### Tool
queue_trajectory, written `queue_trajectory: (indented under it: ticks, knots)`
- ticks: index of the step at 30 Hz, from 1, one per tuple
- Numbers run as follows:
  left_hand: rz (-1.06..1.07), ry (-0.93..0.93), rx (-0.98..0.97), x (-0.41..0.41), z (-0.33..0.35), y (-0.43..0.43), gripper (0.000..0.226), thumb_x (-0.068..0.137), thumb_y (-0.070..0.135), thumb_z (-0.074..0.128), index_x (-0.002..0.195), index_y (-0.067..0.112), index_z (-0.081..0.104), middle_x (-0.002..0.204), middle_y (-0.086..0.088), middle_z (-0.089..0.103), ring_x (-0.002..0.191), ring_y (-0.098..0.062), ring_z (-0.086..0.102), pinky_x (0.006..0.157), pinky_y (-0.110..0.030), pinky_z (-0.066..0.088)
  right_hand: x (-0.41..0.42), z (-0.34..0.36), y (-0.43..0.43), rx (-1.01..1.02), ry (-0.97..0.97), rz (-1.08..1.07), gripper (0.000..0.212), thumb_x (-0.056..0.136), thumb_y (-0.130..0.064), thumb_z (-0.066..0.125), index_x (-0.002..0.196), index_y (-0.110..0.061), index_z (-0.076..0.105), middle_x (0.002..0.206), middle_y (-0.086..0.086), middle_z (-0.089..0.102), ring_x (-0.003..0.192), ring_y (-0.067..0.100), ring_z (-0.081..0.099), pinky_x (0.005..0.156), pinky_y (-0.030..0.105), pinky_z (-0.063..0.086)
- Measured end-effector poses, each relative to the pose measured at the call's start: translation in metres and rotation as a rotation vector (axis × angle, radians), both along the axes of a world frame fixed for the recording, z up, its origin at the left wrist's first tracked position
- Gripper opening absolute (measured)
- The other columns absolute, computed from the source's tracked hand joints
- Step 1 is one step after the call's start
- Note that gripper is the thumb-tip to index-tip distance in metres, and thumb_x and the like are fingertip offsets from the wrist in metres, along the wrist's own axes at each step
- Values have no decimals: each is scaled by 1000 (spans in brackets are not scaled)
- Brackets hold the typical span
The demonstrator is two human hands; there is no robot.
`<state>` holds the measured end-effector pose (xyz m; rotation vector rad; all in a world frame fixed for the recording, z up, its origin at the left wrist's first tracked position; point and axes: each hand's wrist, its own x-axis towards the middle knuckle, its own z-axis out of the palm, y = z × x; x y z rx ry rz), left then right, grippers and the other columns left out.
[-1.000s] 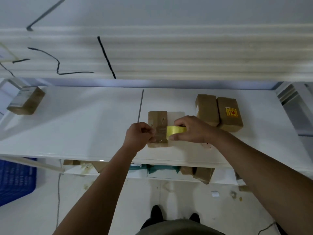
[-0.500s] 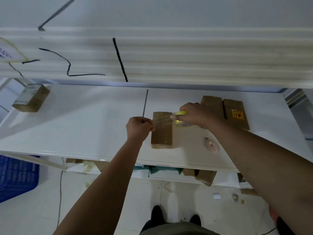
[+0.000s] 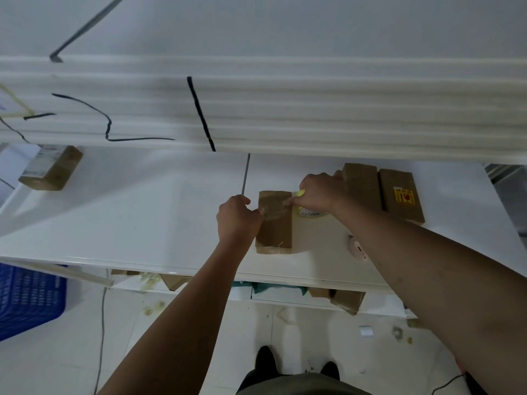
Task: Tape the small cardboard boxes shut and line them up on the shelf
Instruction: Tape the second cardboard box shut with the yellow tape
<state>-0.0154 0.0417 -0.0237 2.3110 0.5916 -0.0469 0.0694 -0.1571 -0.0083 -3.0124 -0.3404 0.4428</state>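
White shelf (image 3: 142,223), centre stage: cardboard box (image 3: 275,232) lies flat near the front edge, left hand (image 3: 238,220) grip pinching tape (image 3: 273,207) at its left side, right hand (image 3: 319,192) grip curled round the yellow tape roll (image 3: 301,193).

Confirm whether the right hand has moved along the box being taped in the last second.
Yes. The right hand has shifted toward the back of the shelf, from beside the middle of the central box to its far end.

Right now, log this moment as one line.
phase: taping; left hand pinches tape strip at cardboard box edge; right hand grips tape roll beside box; two more boxes at right
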Motion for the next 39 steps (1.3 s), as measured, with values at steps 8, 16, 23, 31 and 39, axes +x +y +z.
queue_trajectory:
  ticks: [8, 16, 23, 31, 39]
  knots:
    - [-41, 13, 81, 0, -9, -3, 39, 93, 33, 77, 128, 16, 69, 123, -3, 75, 105, -24, 73, 89, -31, 55, 4, -7, 4, -3, 83, -50, 80, 83, -87, 50, 123, -20, 67, 117, 3, 74, 115, 29, 64, 115, 55, 23]
    - [243, 259, -433, 4, -24, 11, 34, 86, 42, 86, 101, 14, 72, 87, 0, 76, 83, -19, 75, 87, -38, 63, 3, -6, 4, 37, 138, -82, 82, 82, -87, 52, 126, -19, 67, 119, 5, 74, 120, 31, 64, 119, 57, 25]
    - [423, -25, -542, -16, -29, 6, 9, 95, 23, 78, 102, 17, 79, 93, 0, 80, 71, -12, 78, 74, -34, 66, 2, -9, 4, 61, 149, -93, 76, 82, -87, 53, 115, -21, 70, 115, 6, 74, 116, 32, 64, 118, 58, 25]
    - [-29, 11, 111, -34, -7, -21, 32, 101, 53, 59, 120, 35, 78, 104, 8, 79, 81, -14, 65, 72, -25, 49, 3, -5, 7, 35, 172, -82, 76, 86, -84, 51, 121, -19, 67, 125, 9, 71, 121, 33, 62, 118, 58, 21]
    - [-68, 244, -41, -16, -6, -3, 53, 104, 48, 56, 152, 26, 52, 144, -3, 64, 123, -28, 66, 93, -39, 55, 10, -2, -4, 327, 311, -133, 60, 96, -76, 44, 82, -19, 55, 88, 0, 58, 99, 28, 59, 93, 42, 37]
